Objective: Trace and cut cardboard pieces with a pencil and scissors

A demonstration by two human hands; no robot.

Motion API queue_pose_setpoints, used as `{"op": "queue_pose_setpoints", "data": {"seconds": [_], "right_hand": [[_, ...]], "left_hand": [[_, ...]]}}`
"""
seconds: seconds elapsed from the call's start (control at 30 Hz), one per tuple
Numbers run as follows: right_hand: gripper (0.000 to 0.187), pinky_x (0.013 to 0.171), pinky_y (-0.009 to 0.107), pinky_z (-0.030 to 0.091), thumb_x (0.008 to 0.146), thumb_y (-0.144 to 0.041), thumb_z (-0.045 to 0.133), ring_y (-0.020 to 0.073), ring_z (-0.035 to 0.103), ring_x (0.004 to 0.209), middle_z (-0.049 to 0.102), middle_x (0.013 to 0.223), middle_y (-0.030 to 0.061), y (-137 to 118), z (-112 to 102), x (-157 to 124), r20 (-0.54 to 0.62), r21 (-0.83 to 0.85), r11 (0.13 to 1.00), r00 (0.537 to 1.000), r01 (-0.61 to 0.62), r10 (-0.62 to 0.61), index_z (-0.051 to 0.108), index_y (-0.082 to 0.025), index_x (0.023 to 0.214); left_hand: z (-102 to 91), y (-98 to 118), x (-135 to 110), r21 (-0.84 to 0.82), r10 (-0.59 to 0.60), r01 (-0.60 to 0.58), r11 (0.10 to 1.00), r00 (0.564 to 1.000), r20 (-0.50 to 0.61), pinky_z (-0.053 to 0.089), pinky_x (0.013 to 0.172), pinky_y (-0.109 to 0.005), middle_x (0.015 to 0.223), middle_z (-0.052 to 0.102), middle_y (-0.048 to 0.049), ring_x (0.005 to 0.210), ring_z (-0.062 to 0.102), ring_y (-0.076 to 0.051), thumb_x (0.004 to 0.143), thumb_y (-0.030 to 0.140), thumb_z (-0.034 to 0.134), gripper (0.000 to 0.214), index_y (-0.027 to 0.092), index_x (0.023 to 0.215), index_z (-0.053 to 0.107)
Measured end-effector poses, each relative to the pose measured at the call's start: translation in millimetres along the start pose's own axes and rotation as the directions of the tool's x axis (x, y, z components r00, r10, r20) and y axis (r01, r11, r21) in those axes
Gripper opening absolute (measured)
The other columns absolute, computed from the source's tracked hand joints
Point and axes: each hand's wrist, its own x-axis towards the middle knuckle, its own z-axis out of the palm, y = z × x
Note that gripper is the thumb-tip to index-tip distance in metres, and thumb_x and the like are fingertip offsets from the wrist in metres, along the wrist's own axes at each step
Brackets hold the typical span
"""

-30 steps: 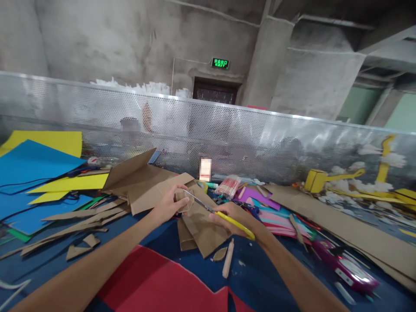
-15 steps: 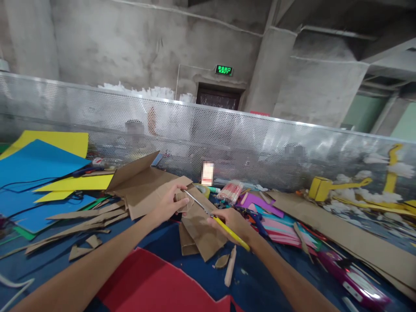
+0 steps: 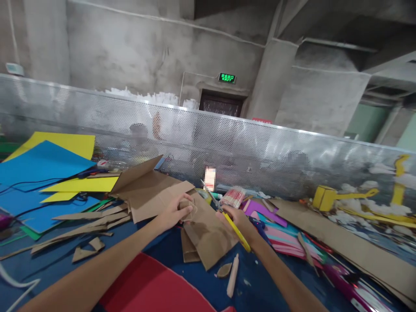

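My left hand is closed on a small rounded piece of brown cardboard, pinched between thumb and fingers. My right hand grips a pair of scissors with yellow handles. The blades point up and away from me, apart from the small piece, and look slightly parted. Beneath and between both hands lies a larger folded sheet of cardboard. A pale stick-like piece and a leaf-shaped scrap of cardboard rest in front of my right hand.
Red sheet lies nearest me. To the left are blue sheets, yellow sheets and cardboard strips. Toward the right are coloured paper, a long cardboard panel and a purple tool. A perforated metal screen stands behind.
The scissors have swung away from the small cardboard piece, their blades now pointing farther upward. My left hand keeps its hold. The whole view has shifted slightly.
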Motion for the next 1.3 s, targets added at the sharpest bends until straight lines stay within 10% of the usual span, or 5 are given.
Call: {"op": "queue_pose_setpoints", "data": {"seconds": [0.2,0.5,0.83,1.3], "right_hand": [[0.032,0.065,0.027,0.037,0.078,-0.049,0.067,0.0232,0.065,0.076,0.072,0.084,0.0063,1,-10,-11,0.148,-0.276,0.961,0.986,-0.033,0.076,0.067,-0.022,0.096],[0.025,0.076,0.027,0.040,0.083,-0.033,0.063,0.0224,0.064,0.088,0.070,0.096,0.0075,-9,-8,-15,0.280,-0.209,0.972,0.959,0.104,-0.042,0.068,-0.021,0.104],[0.053,0.091,0.032,0.042,0.086,-0.032,0.062,0.0248,0.057,0.110,0.061,0.122,0.0103,-28,1,-17,0.185,-0.174,0.970,0.973,0.169,-0.137,0.050,-0.024,0.137],[0.058,0.081,0.030,0.046,0.085,-0.027,0.064,0.0203,0.065,0.084,0.072,0.103,0.0045,-44,3,-14,0.077,0.090,0.995,0.995,0.051,-0.058,0.050,-0.028,0.142]], "left_hand": [[0.4,-4,-2,0.015,-0.023,0.023,1.000,0.998,0.052,0.040,0.043,-0.019,0.070,0.061,0.0020,0.053,0.063,-0.014,0.084,0.048,0.062,0.036,0.021,0.105,0.050],[0.3,-8,-3,0.061,0.004,-0.006,0.998,1.000,0.022,0.042,0.046,-0.017,0.083,0.057,0.0016,0.060,0.056,-0.011,0.080,0.023,0.055,0.035,0.024,0.114,0.050],[9.5,-12,-5,0.185,0.062,-0.091,0.978,0.985,0.159,0.049,0.056,-0.025,0.080,0.060,-0.0014,0.059,0.055,-0.012,0.084,0.042,0.064,0.036,0.017,0.110,0.062],[14.8,-9,-6,-0.025,0.074,-0.072,0.997,0.988,0.136,0.055,0.071,-0.032,0.087,0.065,-0.0019,0.073,0.062,-0.015,0.079,0.039,0.073,0.044,0.019,0.115,0.057]]}}
